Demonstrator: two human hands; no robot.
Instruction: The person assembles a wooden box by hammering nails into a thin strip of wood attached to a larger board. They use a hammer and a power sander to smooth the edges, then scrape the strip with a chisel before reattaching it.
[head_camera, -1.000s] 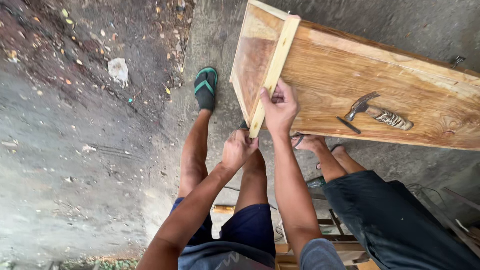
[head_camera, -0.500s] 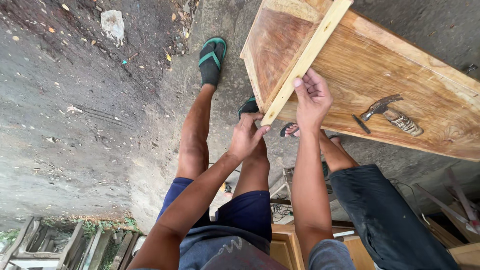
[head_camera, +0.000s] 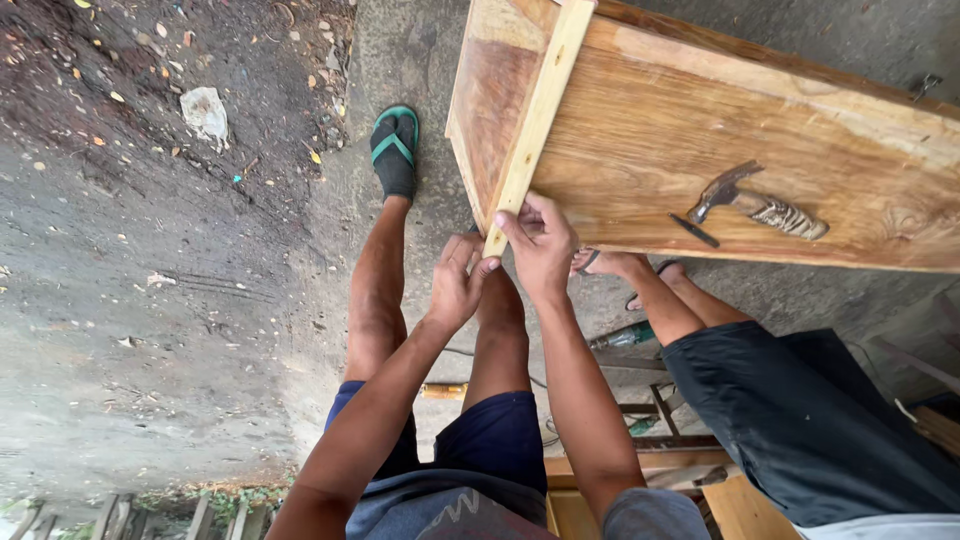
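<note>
1. My right hand (head_camera: 540, 245) grasps the near end of a pale wooden strip (head_camera: 540, 110), fingers wrapped over its bottom tip.
2. My left hand (head_camera: 458, 282) sits at about 8 o'clock from the right one, fingers curled, fingertips touching the strip's end; can't tell if it truly clamps the strip or only steadies it.
3. The strip lies flat on a wooden panel (head_camera: 700, 130), running from my hands up toward 12 o'clock, just inside the panel's left edge.
4. A claw hammer (head_camera: 755, 200) rests on the panel at 3 o'clock from my hands, well apart from them.
5. A dark nail-like piece (head_camera: 693, 230) lies just beside the hammer head.
6. My foot in a green-strapped sandal (head_camera: 394, 150) stands on the concrete at 11 o'clock.
7. Another person's leg in dark shorts (head_camera: 800, 420) is at 4 o'clock.
</note>
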